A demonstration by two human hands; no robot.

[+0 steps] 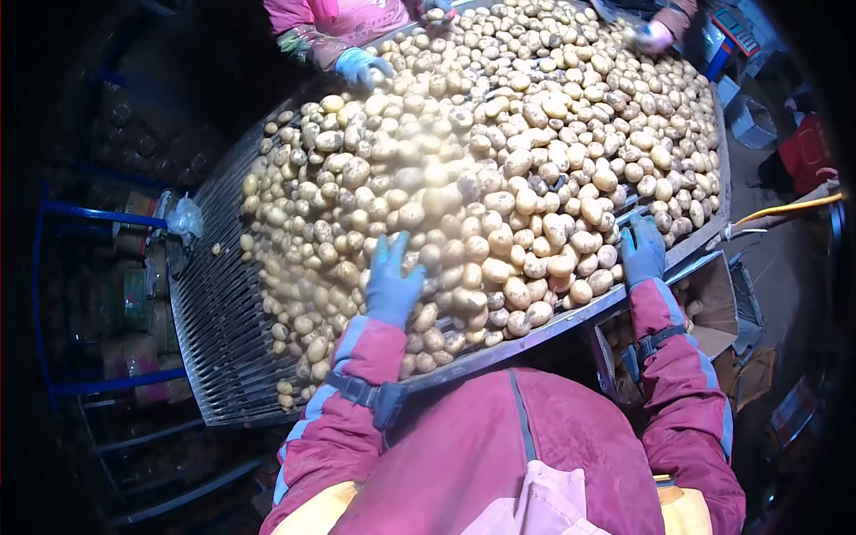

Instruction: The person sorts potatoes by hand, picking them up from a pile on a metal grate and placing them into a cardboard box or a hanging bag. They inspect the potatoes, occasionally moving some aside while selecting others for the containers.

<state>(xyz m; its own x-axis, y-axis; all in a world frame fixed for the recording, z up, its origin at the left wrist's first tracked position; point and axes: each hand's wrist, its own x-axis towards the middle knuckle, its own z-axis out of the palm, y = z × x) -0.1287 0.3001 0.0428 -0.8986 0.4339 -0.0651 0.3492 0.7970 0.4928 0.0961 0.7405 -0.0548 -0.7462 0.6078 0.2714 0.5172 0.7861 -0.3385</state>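
Observation:
Many potatoes (535,134) are heaped over a slatted metal sorting table (223,330). My left hand (393,281), in a blue-grey glove, lies on the potatoes near the table's front middle, its fingers spread and nothing held. Over the right front edge, beside some bare slats, my right hand (643,250) is in a similar glove. Its fingers are apart, touching or just above the slats, and I see nothing in it. Both sleeves are dark pink with straps at the wrists.
Across the table, a co-worker's gloved hand (364,68) touches potatoes; another person's hand (654,37) is at the far right. Cardboard boxes (713,299) stand below the right front edge. A yellow cable (789,208) runs at the right, blue rails (107,212) at the left.

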